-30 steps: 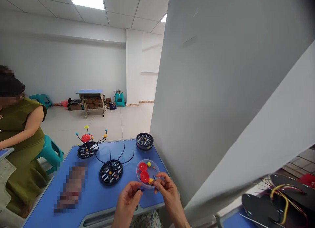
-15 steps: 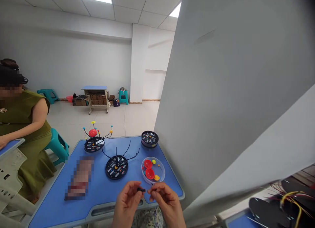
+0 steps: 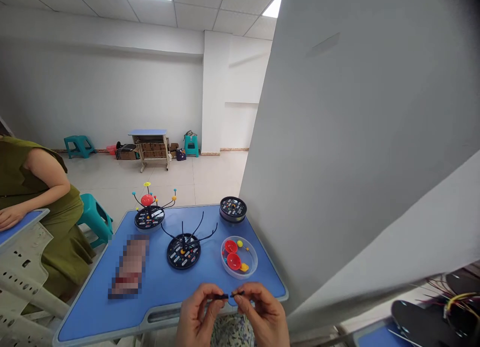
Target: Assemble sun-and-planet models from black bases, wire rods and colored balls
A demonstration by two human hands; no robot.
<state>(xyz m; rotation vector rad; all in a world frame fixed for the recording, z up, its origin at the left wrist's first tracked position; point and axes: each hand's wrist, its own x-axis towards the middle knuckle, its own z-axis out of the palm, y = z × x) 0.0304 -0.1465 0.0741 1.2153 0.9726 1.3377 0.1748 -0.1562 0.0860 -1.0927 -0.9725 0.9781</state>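
Near the front edge of the blue table point(image 3: 161, 292), my left hand point(image 3: 200, 312) pinches a small black rod-like piece point(image 3: 222, 297). My right hand point(image 3: 260, 309) grips another small black piece point(image 3: 237, 293), its end close to the first one; whether they touch I cannot tell. Beyond my hands stands a black round base point(image 3: 183, 259) with several bare curved black arms. To its right, a clear round tray point(image 3: 255, 262) holds two red half-shells point(image 3: 234, 261), a yellow ball point(image 3: 239, 243) and other small coloured parts.
An assembled planet model point(image 3: 147, 201) stands at the back left, and a closed round black case point(image 3: 233, 209) at the back right. A pixelated flat item point(image 3: 130, 267) lies on the left. A seated person point(image 3: 41, 187) is at a neighbouring table. A slanting grey wall point(image 3: 318, 137) borders the right.
The two black pieces have come into line, end towards end, between my hands. The whole view has shifted slightly, so things sit a little further right.
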